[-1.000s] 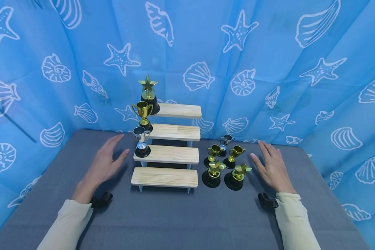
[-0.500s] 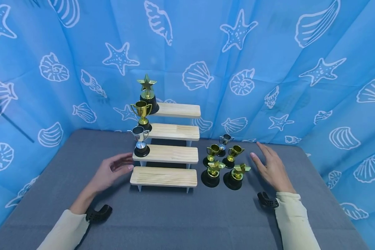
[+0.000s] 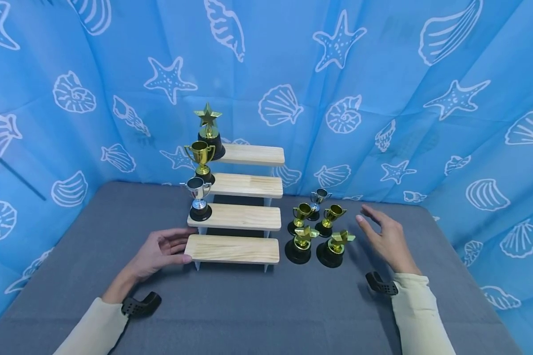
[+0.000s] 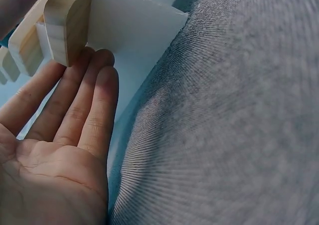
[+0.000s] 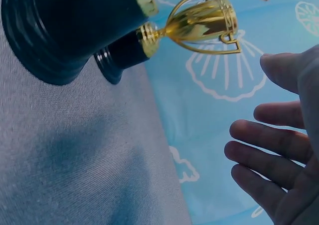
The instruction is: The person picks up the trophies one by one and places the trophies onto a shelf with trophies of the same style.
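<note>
My left hand (image 3: 157, 251) is at the left end of the lowest wooden step (image 3: 233, 249) of a four-tier display stand. In the left wrist view its fingers (image 4: 97, 110) extend fairly straight, tips right at the step's rounded end (image 4: 67, 23). The thumb lies near the front corner in the head view. On the stand's left side are a silver cup trophy (image 3: 199, 197), a gold cup trophy (image 3: 202, 160) and a gold star trophy (image 3: 209, 130), one per upper step. My right hand (image 3: 386, 241) is held beside the trophy group, fingers extended, holding nothing.
Right of the stand, on the grey cloth (image 3: 248, 310), are two star trophies (image 3: 331, 251), two gold cups (image 3: 330, 219) and one silver cup (image 3: 317, 202). A blue shell-print curtain (image 3: 293, 59) hangs close behind and at both sides.
My left hand has come down and forward from beside the silver cup trophy to the lowest step's left end. The right hand stays nearly in place, its fingers slightly more bent. The trophies have not moved.
</note>
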Demonstrator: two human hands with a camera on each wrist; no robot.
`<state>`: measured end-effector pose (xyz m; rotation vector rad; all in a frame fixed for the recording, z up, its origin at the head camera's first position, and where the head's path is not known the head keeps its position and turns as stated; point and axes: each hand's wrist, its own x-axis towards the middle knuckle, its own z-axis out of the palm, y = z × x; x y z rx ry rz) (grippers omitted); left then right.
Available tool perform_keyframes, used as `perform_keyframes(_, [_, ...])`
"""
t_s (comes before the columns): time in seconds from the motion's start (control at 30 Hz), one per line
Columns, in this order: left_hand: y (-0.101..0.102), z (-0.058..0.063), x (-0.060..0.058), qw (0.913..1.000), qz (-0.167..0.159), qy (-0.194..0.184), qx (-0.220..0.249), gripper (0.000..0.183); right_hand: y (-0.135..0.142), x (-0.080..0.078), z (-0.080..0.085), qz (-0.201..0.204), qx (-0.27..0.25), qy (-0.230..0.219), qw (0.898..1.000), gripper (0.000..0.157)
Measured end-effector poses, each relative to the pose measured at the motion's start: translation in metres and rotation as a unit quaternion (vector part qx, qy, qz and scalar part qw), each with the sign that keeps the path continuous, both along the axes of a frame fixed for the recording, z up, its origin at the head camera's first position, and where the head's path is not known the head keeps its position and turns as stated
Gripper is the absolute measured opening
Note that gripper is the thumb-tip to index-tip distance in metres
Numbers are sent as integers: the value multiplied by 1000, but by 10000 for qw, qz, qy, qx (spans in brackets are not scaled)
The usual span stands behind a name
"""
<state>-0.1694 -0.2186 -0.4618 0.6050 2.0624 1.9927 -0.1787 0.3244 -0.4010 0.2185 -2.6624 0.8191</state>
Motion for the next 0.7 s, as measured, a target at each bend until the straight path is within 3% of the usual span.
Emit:
perform_keyframes(0.43, [0, -2, 0, 9997, 61, -226, -87, 73, -3, 12, 16, 115, -804, -224, 9964, 44])
perform_keyframes(0.7, [-1, -3, 0, 9998, -26, -167, -66, 73, -5, 19, 25, 876, -1983, -626, 9742, 38])
